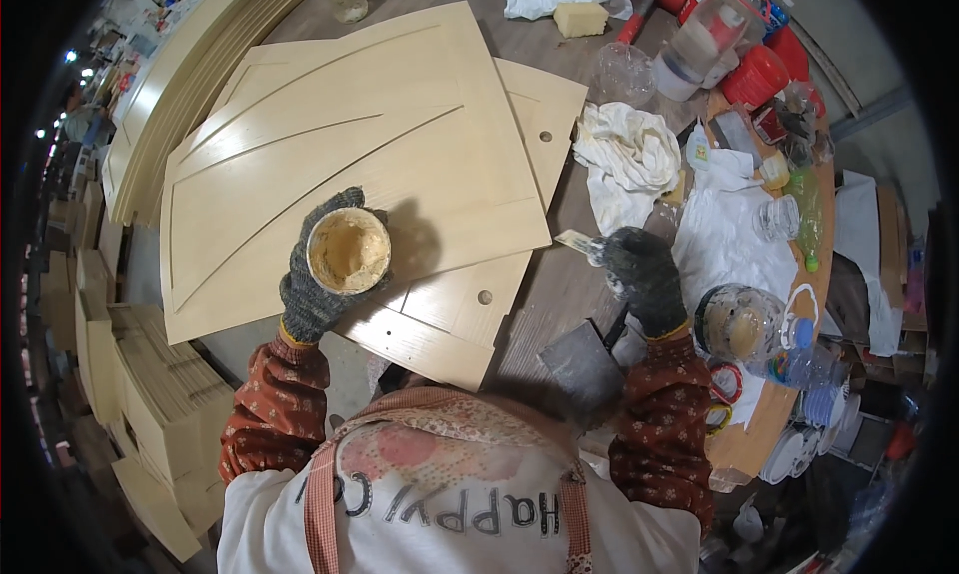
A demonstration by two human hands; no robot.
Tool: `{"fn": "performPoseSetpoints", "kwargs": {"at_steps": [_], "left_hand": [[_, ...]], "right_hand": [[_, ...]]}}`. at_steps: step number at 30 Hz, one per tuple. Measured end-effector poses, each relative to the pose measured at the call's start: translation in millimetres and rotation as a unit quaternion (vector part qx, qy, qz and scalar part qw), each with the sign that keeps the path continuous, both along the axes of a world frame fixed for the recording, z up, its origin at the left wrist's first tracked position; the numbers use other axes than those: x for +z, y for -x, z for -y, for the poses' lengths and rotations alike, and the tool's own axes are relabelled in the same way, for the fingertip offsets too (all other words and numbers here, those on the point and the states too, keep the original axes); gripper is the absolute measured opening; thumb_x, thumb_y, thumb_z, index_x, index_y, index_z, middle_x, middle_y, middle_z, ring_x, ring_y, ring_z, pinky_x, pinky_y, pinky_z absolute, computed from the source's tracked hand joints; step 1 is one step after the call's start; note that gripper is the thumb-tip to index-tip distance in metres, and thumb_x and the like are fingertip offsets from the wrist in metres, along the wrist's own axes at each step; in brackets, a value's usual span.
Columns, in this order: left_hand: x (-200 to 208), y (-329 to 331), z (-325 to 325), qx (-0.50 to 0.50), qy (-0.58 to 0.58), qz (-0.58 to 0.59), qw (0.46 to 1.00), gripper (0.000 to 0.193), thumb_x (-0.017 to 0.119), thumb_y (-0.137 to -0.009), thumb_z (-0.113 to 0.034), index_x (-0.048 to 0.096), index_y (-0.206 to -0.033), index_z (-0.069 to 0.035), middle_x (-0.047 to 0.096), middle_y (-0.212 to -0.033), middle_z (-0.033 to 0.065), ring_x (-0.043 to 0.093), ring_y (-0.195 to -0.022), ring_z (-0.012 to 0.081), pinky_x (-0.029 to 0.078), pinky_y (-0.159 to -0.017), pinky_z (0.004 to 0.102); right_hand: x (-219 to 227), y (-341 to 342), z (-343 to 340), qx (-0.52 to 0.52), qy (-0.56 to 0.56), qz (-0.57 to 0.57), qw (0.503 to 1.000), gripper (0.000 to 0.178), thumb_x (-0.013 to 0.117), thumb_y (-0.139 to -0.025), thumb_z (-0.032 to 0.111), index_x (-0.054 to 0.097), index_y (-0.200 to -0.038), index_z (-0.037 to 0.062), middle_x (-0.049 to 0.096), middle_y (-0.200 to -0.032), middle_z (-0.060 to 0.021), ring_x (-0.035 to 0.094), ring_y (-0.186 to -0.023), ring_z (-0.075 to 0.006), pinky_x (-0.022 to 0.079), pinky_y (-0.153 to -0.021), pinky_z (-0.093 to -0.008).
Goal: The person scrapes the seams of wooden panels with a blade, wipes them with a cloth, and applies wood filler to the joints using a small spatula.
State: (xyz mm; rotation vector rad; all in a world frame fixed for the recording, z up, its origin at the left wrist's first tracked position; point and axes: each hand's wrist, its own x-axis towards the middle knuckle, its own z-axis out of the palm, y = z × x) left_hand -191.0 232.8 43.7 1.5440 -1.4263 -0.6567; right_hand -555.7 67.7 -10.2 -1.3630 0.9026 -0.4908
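My left hand (318, 292), in a dark grey knit glove, is wrapped round a tub of cream-coloured paste (350, 251). Its open mouth shows paste smeared on the inner wall. The tub is over the lower part of a cream door panel (330, 134) with curved grooves. Beneath that panel lies another cream panel (450, 319) with a round hole. To the right of the panels, my right hand (644, 274), gloved alike, closes on a small putty knife (576, 240). The knife's tip points left toward the panel's edge, and pale paste marks the glove's fingers.
A crumpled white cloth (624, 159) and a flat grey plate (582, 366) lie near my right hand. Farther right stand a large clear jug (734, 322), bottles and red containers (756, 76). A yellow sponge (580, 18) sits at the back. Stacked panels (185, 94) rise at left.
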Motion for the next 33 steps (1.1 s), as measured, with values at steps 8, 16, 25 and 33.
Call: {"fn": "performPoseSetpoints", "kwargs": {"at_steps": [8, 16, 25, 33], "left_hand": [[-1, 2, 2, 0.014, 0.012, -0.017, 1.000, 0.069, 0.082, -0.074, -0.015, 0.044, -0.129, -0.002, 0.058, -0.122, 0.0148, 0.059, -0.108, 0.0247, 0.052, -0.093, 0.0377], [-16, -7, 4, -0.007, -0.004, -0.077, 0.997, 0.083, 0.085, -0.069, -0.015, 0.039, -0.136, 0.001, 0.052, -0.134, 0.0182, 0.056, -0.118, 0.0248, 0.047, -0.099, 0.0372], [11, 28, 20, -0.172, 0.049, 0.048, 0.983, 0.084, 0.087, -0.066, -0.030, 0.048, -0.134, 0.000, 0.057, -0.130, 0.0160, 0.060, -0.113, 0.0253, 0.047, -0.097, 0.0366], [26, 39, 22, -0.206, 0.107, 0.199, 0.952, 0.078, 0.082, -0.070, -0.033, 0.051, -0.134, -0.001, 0.065, -0.113, 0.0131, 0.064, -0.097, 0.0286, 0.051, -0.085, 0.0365]], "right_hand": [[7, -10, -3, 0.019, 0.282, -0.005, 0.959, 0.014, 0.057, -0.095, 0.015, 0.063, -0.091, 0.0030, 0.061, -0.071, -0.0008, 0.051, -0.053, -0.0038, 0.044, -0.049, -0.0203], [50, -6, -28, -0.082, -0.085, 0.049, 0.992, 0.009, 0.059, -0.092, 0.011, 0.062, -0.094, 0.0028, 0.061, -0.071, -0.0030, 0.055, -0.055, -0.0101, 0.043, -0.050, -0.0234], [120, -32, -66, 0.123, 0.590, -0.106, 0.791, 0.024, 0.055, -0.093, 0.022, 0.063, -0.110, 0.0070, 0.067, -0.097, -0.0109, 0.064, -0.077, -0.0192, 0.052, -0.068, -0.0364], [119, -81, -91, 0.185, 0.752, -0.298, 0.559, 0.039, 0.054, -0.094, 0.020, 0.053, -0.128, -0.0011, 0.064, -0.115, -0.0119, 0.061, -0.103, -0.0205, 0.044, -0.100, -0.0350]]}}
